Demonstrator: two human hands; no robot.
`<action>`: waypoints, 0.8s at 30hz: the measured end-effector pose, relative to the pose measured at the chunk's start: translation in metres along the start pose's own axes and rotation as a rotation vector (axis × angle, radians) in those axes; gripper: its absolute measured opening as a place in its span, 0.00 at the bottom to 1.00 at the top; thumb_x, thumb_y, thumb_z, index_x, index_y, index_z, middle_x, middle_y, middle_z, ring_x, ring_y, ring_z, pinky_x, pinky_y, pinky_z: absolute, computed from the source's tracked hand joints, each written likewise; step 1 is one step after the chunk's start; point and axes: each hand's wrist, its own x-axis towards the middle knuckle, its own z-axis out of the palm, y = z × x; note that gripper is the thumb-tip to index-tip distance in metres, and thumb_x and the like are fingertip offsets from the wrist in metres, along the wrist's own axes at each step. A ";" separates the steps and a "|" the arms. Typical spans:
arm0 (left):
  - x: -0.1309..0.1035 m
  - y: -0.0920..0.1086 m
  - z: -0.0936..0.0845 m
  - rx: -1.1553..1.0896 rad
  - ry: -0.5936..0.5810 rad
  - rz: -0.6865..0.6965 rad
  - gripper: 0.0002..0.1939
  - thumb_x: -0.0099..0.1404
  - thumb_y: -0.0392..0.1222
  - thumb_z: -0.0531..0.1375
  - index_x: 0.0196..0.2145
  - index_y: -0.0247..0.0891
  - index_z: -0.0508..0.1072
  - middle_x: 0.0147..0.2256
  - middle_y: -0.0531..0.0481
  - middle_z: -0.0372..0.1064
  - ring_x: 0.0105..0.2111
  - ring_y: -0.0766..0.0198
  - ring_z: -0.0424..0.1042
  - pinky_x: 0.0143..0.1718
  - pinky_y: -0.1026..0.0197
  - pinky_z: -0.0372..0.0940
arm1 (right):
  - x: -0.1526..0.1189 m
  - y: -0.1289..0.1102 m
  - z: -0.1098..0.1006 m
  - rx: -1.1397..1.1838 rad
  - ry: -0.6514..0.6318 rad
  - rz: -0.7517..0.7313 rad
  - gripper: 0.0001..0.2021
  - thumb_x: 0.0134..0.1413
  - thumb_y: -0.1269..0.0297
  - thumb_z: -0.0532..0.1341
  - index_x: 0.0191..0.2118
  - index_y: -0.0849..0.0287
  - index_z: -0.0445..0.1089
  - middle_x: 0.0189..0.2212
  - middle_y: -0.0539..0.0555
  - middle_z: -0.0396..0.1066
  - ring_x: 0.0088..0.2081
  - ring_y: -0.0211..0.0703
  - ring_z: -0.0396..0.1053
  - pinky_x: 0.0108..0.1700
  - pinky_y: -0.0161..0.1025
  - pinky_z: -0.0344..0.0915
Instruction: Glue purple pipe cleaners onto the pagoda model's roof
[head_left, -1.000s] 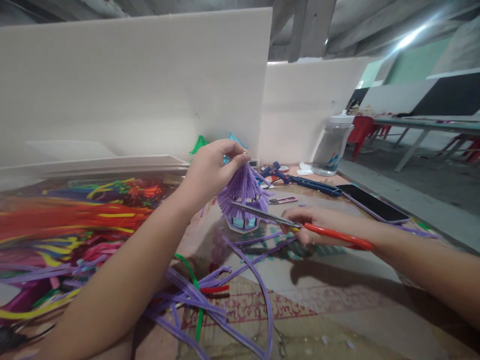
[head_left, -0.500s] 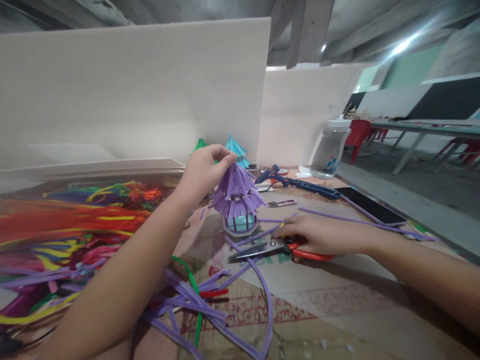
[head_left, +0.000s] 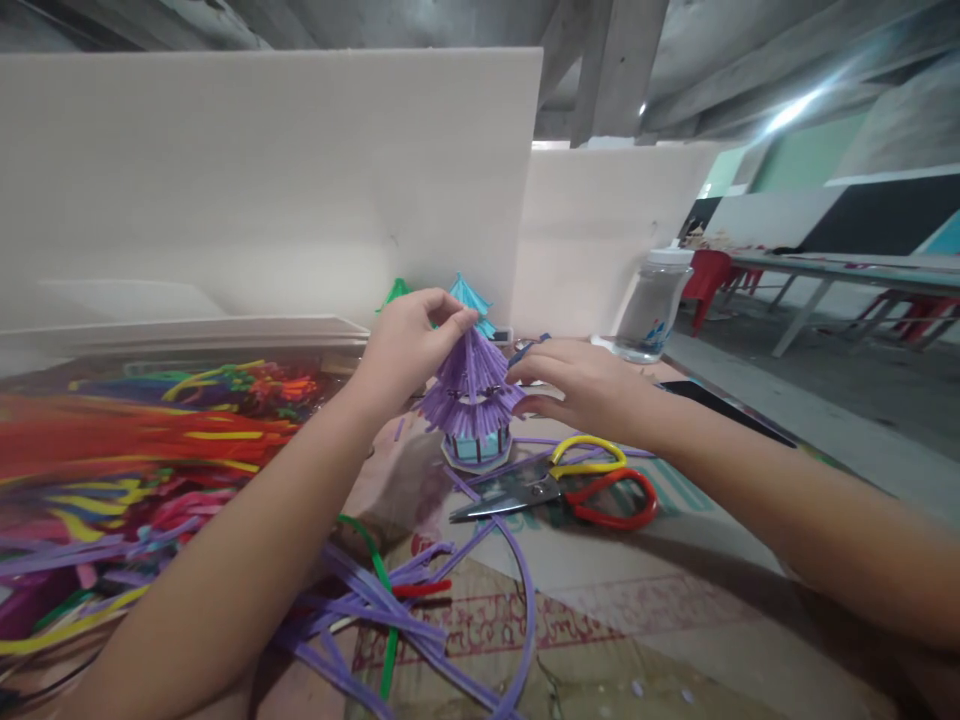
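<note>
Head camera showed the left hand (head_left: 421, 338) pinching the peak of the purple pagoda model (head_left: 471, 385), upright on the table (head_left: 645, 620) behind the scissors (head_left: 541, 490), while the right hand (head_left: 589, 385), fingers parted, was so near its eaves that a careless nudge might have bent strips or tipped it.

I'm in a craft workshop: pipe cleaners (head_left: 150, 440) and scissors (head_left: 541, 490) on my tabletop (head_left: 697, 560), a worktable (head_left: 847, 268) and red chairs (head_left: 706, 282) past its right edge, concrete beams (head_left: 616, 75) overhead.
</note>
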 end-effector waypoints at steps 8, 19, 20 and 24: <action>-0.001 0.001 0.000 0.048 0.002 0.013 0.14 0.65 0.49 0.60 0.32 0.36 0.77 0.31 0.49 0.77 0.32 0.60 0.73 0.35 0.62 0.63 | 0.000 0.011 0.024 -0.085 0.192 -0.072 0.09 0.68 0.61 0.57 0.42 0.60 0.71 0.35 0.56 0.76 0.38 0.46 0.71 0.40 0.42 0.62; -0.001 -0.002 0.002 0.057 0.002 0.046 0.14 0.66 0.50 0.60 0.31 0.36 0.77 0.31 0.49 0.77 0.33 0.60 0.74 0.35 0.62 0.62 | -0.001 0.015 0.027 -0.162 0.309 -0.142 0.09 0.67 0.67 0.57 0.38 0.62 0.74 0.33 0.56 0.77 0.37 0.46 0.72 0.41 0.42 0.64; -0.001 -0.001 0.002 0.059 0.002 0.053 0.14 0.66 0.50 0.60 0.31 0.36 0.77 0.31 0.49 0.77 0.33 0.60 0.74 0.35 0.61 0.63 | -0.001 0.015 0.027 -0.166 0.323 -0.153 0.09 0.67 0.68 0.57 0.37 0.62 0.74 0.32 0.56 0.77 0.36 0.45 0.72 0.41 0.42 0.64; -0.002 0.001 0.004 0.078 -0.001 0.086 0.14 0.66 0.50 0.60 0.31 0.36 0.76 0.30 0.49 0.77 0.32 0.60 0.73 0.36 0.61 0.63 | 0.000 0.014 0.024 -0.196 0.332 -0.182 0.11 0.67 0.70 0.56 0.35 0.61 0.74 0.30 0.55 0.76 0.36 0.44 0.71 0.41 0.42 0.63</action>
